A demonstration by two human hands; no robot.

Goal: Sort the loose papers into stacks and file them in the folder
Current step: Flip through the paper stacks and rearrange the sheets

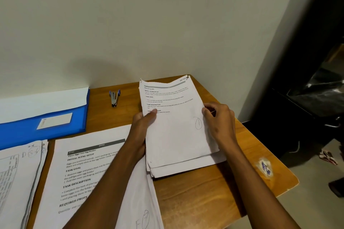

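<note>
Partly cropped: folder (42, 117); hands (141, 122) hold stack (176, 132).

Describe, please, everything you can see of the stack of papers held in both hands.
The stack of papers is several white printed sheets, unevenly aligned, lower edges fanned out. The top sheet bears small headed text and a handwritten circled mark. Its far edge curls upward; the near end rests on the wooden table. The left hand grips its left edge, thumb on top; the right hand holds its right edge.

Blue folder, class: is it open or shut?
Shut: the blue folder lies flat on the table, its label facing up, white sheets sticking out.
</note>
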